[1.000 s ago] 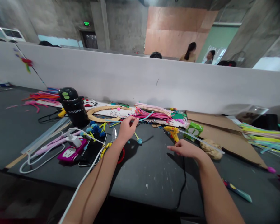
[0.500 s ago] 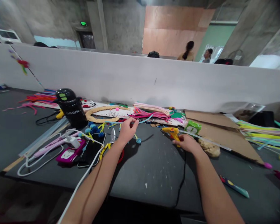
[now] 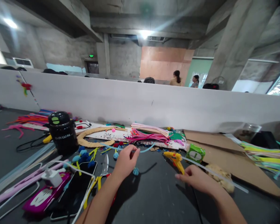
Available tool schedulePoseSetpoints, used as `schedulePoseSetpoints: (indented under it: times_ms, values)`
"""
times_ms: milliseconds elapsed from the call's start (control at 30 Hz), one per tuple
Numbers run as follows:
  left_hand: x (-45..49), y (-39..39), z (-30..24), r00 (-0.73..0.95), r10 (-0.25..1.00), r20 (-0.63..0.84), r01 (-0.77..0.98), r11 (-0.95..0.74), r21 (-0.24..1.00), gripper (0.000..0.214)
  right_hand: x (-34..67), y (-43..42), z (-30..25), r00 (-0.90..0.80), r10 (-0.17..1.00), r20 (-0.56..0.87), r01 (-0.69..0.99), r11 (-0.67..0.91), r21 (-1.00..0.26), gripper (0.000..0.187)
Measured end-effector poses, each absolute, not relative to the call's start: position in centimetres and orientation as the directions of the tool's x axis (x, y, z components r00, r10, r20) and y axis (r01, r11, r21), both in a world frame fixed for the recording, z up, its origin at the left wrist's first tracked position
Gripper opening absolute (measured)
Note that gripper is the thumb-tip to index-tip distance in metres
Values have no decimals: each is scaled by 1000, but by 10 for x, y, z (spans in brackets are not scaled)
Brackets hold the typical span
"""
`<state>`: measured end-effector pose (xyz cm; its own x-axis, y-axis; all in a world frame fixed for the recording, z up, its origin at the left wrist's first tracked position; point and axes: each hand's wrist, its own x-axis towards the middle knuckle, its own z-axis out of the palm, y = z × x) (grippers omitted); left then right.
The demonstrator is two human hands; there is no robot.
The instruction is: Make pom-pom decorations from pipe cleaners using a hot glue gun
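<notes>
On the bench [image 3: 154, 196], the right hand [image 3: 197, 179] has its thumb and fingers closed about the lower end of the handle of a yellow glue gun [image 3: 173, 156]. The gun's nozzle points left; its long axis runs crosswise, and the clear glue stick [image 3: 240, 187] continues it rightward, slanting away from the far edge. The handle slopes down and right. The left hand [image 3: 126, 160] pinches a light blue pipe cleaner [image 3: 146, 150] between thumb and forefinger; its other fingers are partly hidden. The pipe cleaner also runs left to right, both ends bending up toward the bench's far edge, where a pink bundle [image 3: 148, 136] lies. A blue pompom [image 3: 135, 171] sits just beside the left hand.
</notes>
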<state>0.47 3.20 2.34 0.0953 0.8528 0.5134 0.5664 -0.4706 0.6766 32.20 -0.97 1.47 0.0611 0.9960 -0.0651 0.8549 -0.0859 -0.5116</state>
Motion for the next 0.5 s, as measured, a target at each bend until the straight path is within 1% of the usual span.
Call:
schedulePoseSetpoints:
  times_ms: [33,67,100,133,200,267,367,500]
  values:
    - [5,32,23,101,855,509,568,-469,676,30,316,-14,18,-59,971,-231,813,-87,-575,42]
    - [5,31,24,108,856,505,570,-470,674,30,309,-17,21,-166,932,-323,766,-84,-637,42]
    - [5,31,24,115,857,502,571,-471,673,30,300,-19,23,-280,884,-374,738,-51,-673,42]
    - [6,31,24,122,858,499,572,-472,671,30,291,-20,24,-321,882,-344,715,-12,-699,40]
    - [7,30,25,142,860,489,570,-475,670,30,273,-19,23,-359,912,-201,689,113,-716,36]
    - [8,29,26,163,866,472,567,-474,674,30,258,-12,16,-340,940,-32,673,219,-706,35]
    - [8,28,25,187,875,446,573,-466,674,30,244,-2,3,-200,964,172,671,263,-693,33]
    - [8,29,22,224,876,427,602,-469,646,29,235,1,-5,-46,918,393,713,306,-631,23]
